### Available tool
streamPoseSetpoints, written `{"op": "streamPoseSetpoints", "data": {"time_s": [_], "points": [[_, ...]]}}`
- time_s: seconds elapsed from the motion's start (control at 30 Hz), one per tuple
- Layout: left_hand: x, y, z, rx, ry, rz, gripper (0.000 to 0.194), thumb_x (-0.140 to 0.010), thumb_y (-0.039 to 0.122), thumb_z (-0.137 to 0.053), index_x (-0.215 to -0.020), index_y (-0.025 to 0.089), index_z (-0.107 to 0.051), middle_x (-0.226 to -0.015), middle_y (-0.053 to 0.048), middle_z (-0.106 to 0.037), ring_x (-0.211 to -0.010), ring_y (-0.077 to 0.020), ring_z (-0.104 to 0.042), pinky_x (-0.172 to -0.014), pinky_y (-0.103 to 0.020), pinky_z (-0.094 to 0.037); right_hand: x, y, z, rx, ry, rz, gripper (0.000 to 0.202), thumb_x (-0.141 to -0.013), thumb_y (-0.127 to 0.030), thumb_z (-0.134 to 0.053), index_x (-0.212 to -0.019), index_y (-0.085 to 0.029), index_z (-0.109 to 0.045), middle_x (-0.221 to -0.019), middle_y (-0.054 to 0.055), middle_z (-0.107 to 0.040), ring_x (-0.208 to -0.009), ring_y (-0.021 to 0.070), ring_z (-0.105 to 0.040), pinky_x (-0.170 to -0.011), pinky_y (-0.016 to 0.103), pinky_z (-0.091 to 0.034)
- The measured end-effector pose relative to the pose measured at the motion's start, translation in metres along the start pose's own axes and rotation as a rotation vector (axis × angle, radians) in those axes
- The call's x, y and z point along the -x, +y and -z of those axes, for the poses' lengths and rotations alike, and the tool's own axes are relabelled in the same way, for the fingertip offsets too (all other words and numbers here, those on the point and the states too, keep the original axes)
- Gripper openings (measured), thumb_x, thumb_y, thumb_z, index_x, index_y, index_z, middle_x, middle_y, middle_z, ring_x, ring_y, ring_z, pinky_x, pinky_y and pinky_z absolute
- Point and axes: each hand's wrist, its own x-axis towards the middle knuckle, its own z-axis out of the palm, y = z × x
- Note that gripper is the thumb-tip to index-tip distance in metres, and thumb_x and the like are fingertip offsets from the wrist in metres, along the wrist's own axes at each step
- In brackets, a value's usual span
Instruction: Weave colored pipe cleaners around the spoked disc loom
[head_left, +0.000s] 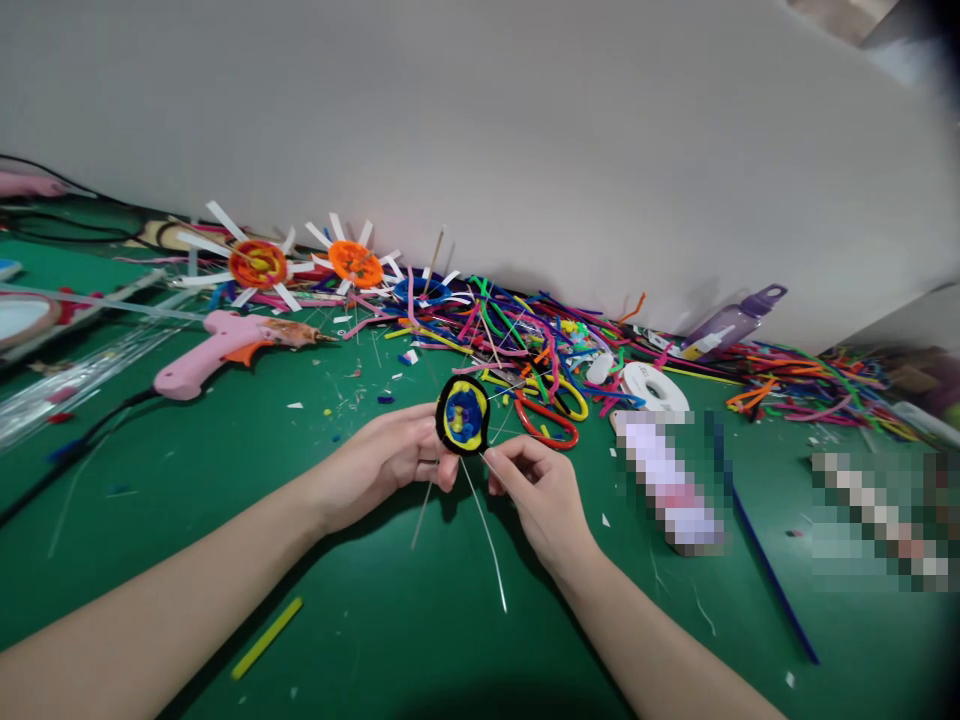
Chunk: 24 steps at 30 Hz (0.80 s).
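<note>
L hand (pixel 409 450) held the small round disc w/ fuzzy black rim and yellow/blue fill (pixel 463 417) by its L side, above the green table (pixel 420 640), approx mid-view. R hand (pixel 532 480): thumb + index narrow at disc's lower-R edge; couldn't tell if they gripped rim or a strand. Thin whitish strand (pixel 484 535) hung below disc, btwn hands. Red-loop-handled scissors (pixel 576 434) lay just beyond R hand; white ring-shaped tape roll (pixel 634 380) farther R. Pink plastic glue gun w/ orange trigger (pixel 214 350) lay L, pointing R. Two orange discs w/ white strips sat at back L. Short yellow stick (pixel 267 638) lay nr L forearm, dk blue fuzzy stem (pixel 772 570) far R.
</note>
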Motion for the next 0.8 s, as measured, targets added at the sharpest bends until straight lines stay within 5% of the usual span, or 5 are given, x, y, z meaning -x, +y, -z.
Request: {"op": "streamPoseSetpoints", "data": {"time_s": [0.13, 0.37, 0.57, 0.8], "points": [[0.0003, -0.0017, -0.0026, -0.001, 0.065, -0.015, 0.021, -0.087, 0.033, -0.067, -0.099, 0.016, -0.070, -0.083, -0.005, -0.067, -0.076, -0.0141, -0.062, -0.073, -0.025, -0.053, -0.0010, 0.0009, 0.0008, 0.003, 0.006, -0.009, 0.023, -0.078, -0.037, -0.070, -0.069, -0.017, -0.063, -0.054, -0.002, -0.057, -0.052, 0.0097, -0.050, -0.053, 0.023, -0.039], [-0.0015, -0.0058, -0.0021, -0.081, 0.148, -0.118, 0.045, -0.083, 0.030, -0.072, -0.126, 0.031, -0.059, -0.130, -0.006, -0.060, -0.107, -0.0222, -0.062, -0.087, -0.034, -0.054, -0.0008, 0.0000, 0.0011, 0.022, -0.030, -0.017, 0.023, -0.079, -0.037, -0.069, -0.068, -0.017, -0.063, -0.053, -0.002, -0.057, -0.051, 0.0099, -0.050, -0.053, 0.023, -0.039], [-0.0015, -0.0035, 0.0012, -0.213, 0.198, -0.161, 0.063, -0.069, 0.030, -0.084, -0.127, 0.028, -0.059, -0.133, -0.006, -0.059, -0.119, -0.0254, -0.055, -0.096, -0.031, -0.047, 0.0000, -0.0027, 0.0014, 0.014, -0.068, -0.020, 0.025, -0.079, -0.038, -0.069, -0.068, -0.017, -0.062, -0.053, -0.002, -0.056, -0.051, 0.0093, -0.049, -0.052, 0.022, -0.038], [0.0007, 0.0015, -0.0002, -0.218, 0.175, -0.168, 0.056, -0.067, 0.027, -0.085, -0.118, 0.025, -0.062, -0.128, -0.006, -0.060, -0.105, -0.0196, -0.061, -0.088, -0.028, -0.050, 0.0011, -0.0022, 0.0019, 0.008, -0.104, -0.038, 0.027, -0.079, -0.040, -0.070, -0.068, -0.017, -0.062, -0.052, -0.003, -0.057, -0.049, 0.0084, -0.047, -0.050, 0.022, -0.036]]}}
